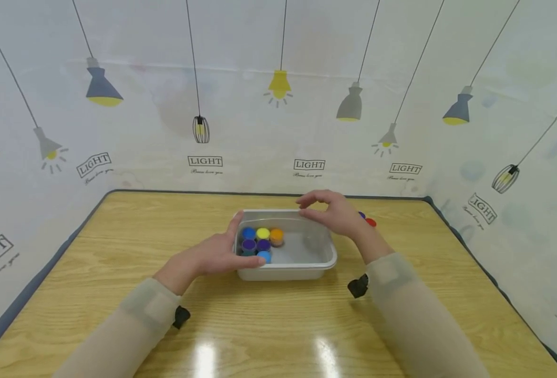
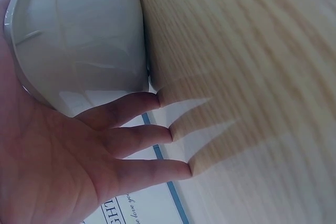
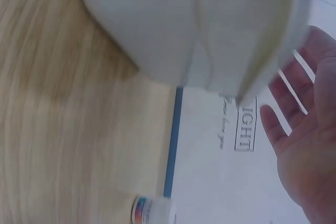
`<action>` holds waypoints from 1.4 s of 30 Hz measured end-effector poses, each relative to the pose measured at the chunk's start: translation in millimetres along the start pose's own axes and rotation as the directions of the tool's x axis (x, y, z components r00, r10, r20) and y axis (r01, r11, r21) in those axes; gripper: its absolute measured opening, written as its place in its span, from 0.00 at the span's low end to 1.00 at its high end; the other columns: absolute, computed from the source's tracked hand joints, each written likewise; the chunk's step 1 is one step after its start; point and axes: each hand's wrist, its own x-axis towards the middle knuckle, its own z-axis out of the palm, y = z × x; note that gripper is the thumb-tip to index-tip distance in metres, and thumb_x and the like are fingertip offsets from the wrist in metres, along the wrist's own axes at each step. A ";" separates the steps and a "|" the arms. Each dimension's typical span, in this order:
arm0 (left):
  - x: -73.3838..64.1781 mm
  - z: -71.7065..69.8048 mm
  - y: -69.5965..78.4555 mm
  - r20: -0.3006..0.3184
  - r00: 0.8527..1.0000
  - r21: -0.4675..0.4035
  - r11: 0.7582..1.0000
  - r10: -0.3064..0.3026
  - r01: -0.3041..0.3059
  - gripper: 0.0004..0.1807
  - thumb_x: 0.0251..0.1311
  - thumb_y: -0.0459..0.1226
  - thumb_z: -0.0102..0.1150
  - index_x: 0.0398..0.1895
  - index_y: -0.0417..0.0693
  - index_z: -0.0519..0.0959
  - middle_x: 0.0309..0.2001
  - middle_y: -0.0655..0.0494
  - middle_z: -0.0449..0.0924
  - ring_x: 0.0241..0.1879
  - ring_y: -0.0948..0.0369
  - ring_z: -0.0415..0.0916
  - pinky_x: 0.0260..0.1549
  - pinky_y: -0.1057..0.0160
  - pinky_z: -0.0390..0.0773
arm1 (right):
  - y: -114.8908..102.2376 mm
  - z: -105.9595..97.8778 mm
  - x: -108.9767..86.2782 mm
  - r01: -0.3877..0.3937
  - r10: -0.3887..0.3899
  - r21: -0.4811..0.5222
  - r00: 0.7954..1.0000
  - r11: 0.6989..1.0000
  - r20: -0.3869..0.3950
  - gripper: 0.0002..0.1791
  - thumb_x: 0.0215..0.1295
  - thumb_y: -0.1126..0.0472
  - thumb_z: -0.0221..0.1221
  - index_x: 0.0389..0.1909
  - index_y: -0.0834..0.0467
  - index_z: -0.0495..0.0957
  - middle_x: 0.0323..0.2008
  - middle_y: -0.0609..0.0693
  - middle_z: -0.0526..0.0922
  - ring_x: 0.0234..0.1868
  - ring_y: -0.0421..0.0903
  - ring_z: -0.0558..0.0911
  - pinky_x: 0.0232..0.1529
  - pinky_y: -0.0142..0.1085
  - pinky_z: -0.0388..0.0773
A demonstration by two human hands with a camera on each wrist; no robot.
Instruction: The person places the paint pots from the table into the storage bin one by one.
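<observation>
2 hands at a white plastic tub of small paint pots, on a wood-grain table.
Tub (image 1: 283, 273) sits mid-table (image 1: 117, 252); pots grouped at its left end: blue lid (image 1: 248, 233), yellow lid (image 1: 262, 233), orange lid (image 1: 276, 234), 2 purple lids (image 1: 263, 245), light-blue lid (image 1: 265, 255). Left hand (image 1: 214, 255) spread around the left end, fingers straight, thumb over near rim; lid contact unclear. Right hand (image 1: 331, 214) at far right corner, fingers apart, not pinching anything; rim contact can't tell. Red lid (image 1: 371, 222) outside tub, beyond right wrist. Labelled pot (image 3: 151, 211) on table in right wrist view.
</observation>
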 end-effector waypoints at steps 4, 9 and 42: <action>-0.9 -0.3 -0.4 0.002 1.000 0.004 1.000 0.010 -0.010 0.78 0.59 0.77 0.65 0.90 0.56 0.22 0.78 0.26 0.69 0.73 0.36 0.76 0.75 0.35 0.71 | 11.2 -14.2 -11.1 -0.015 0.015 -0.007 1.000 1.000 -0.020 0.17 0.77 0.49 0.68 0.61 0.47 0.87 0.58 0.49 0.90 0.70 0.56 0.81 0.78 0.61 0.69; -0.5 0.3 -2.4 0.000 1.000 0.003 1.000 0.008 -0.008 0.78 0.58 0.77 0.65 0.90 0.56 0.22 0.79 0.26 0.68 0.75 0.36 0.74 0.76 0.36 0.70 | 31.0 -28.7 -29.6 -0.068 0.067 -0.027 0.997 0.997 -0.038 0.18 0.77 0.47 0.68 0.62 0.48 0.87 0.59 0.51 0.90 0.66 0.57 0.82 0.71 0.59 0.76; 0.1 -0.5 -1.4 -0.003 1.000 -0.002 1.000 0.020 -0.020 0.78 0.59 0.77 0.64 0.90 0.55 0.22 0.78 0.27 0.69 0.72 0.39 0.77 0.74 0.37 0.73 | 143.9 -80.4 -91.0 -0.292 0.281 -0.139 0.955 0.946 -0.097 0.29 0.81 0.42 0.63 0.72 0.55 0.79 0.57 0.59 0.86 0.56 0.56 0.84 0.57 0.49 0.80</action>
